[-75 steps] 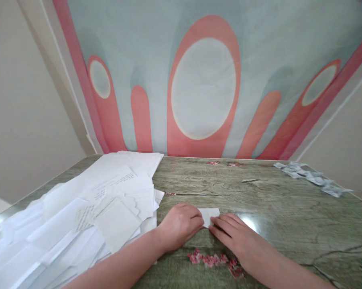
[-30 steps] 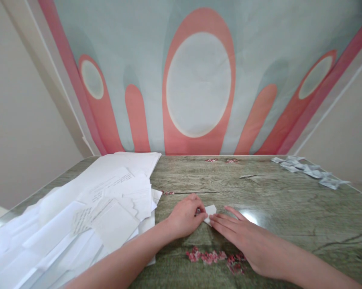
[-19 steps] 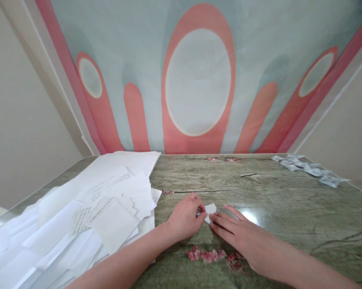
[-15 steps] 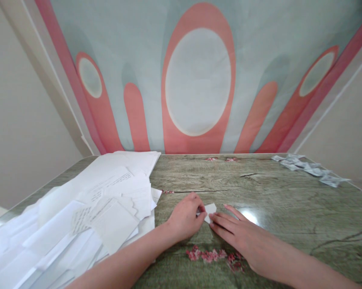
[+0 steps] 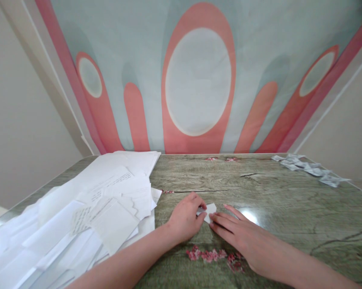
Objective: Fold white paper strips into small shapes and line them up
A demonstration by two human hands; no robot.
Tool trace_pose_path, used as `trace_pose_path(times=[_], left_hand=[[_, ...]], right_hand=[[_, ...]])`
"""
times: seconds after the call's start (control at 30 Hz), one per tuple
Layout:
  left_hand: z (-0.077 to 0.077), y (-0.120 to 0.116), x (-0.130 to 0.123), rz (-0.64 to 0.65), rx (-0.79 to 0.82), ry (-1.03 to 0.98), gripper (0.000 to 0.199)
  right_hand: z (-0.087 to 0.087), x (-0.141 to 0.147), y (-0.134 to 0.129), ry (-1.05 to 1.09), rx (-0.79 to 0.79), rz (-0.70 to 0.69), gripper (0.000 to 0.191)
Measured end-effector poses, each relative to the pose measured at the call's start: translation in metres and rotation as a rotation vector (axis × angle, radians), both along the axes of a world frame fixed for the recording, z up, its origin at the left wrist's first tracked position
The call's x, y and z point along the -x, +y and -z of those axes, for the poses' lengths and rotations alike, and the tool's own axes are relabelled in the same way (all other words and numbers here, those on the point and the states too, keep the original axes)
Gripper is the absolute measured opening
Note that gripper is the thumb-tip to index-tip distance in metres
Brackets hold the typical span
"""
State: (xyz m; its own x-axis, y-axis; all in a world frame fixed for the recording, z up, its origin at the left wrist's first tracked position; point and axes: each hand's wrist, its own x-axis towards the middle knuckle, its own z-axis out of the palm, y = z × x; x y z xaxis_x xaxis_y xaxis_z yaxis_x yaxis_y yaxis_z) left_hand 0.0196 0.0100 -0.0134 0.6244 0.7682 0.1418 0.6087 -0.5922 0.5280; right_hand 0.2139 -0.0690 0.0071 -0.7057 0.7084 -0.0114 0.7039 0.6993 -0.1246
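A small folded piece of white paper point(image 5: 210, 210) lies on the wood-patterned tabletop point(image 5: 199, 176) between my hands. My left hand point(image 5: 188, 216) has its thumb and fingers curled round the paper's left end, part of which shows in the gap between them. From the right, my right hand point(image 5: 236, 230) lies low over the table with its fingers stretched out. Its fingertips touch the paper's right edge, and the index finger sits a little apart from the others.
A large heap of loose white sheets point(image 5: 121, 160), some printed, covers the table's left side. Several small folded papers point(image 5: 316, 171) lie in a row at the far right edge. Behind the table hangs a grey and coral patterned backdrop point(image 5: 199, 144).
My left thumb and fingers have parted slightly, showing a bit more of the paper between them. The right hand and the paper stay in place.
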Motion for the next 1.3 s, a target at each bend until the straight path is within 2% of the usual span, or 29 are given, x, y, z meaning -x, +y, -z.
trace_pose_path(times=[0.17, 0.47, 0.67, 0.97, 1.3], left_hand=[[0.001, 0.000, 0.000, -0.002, -0.005, 0.008, 0.011], [0.000, 0.000, 0.000, 0.001, -0.023, 0.027, 0.011], [-0.002, 0.000, -0.001, 0.010, -0.025, 0.048, 0.012], [-0.002, 0.000, -0.001, 0.007, -0.025, 0.082, 0.012], [-0.001, -0.001, -0.002, 0.004, -0.032, 0.068, 0.012]], right_hand=[[0.002, -0.001, 0.001, 0.008, 0.012, -0.006, 0.061], [0.009, -0.004, 0.004, 0.015, -0.016, -0.018, 0.071], [0.009, -0.003, 0.003, 0.030, -0.030, -0.019, 0.059], [0.003, 0.000, 0.003, 0.024, -0.057, -0.015, 0.059], [0.005, 0.003, 0.006, 0.015, -0.046, -0.004, 0.051]])
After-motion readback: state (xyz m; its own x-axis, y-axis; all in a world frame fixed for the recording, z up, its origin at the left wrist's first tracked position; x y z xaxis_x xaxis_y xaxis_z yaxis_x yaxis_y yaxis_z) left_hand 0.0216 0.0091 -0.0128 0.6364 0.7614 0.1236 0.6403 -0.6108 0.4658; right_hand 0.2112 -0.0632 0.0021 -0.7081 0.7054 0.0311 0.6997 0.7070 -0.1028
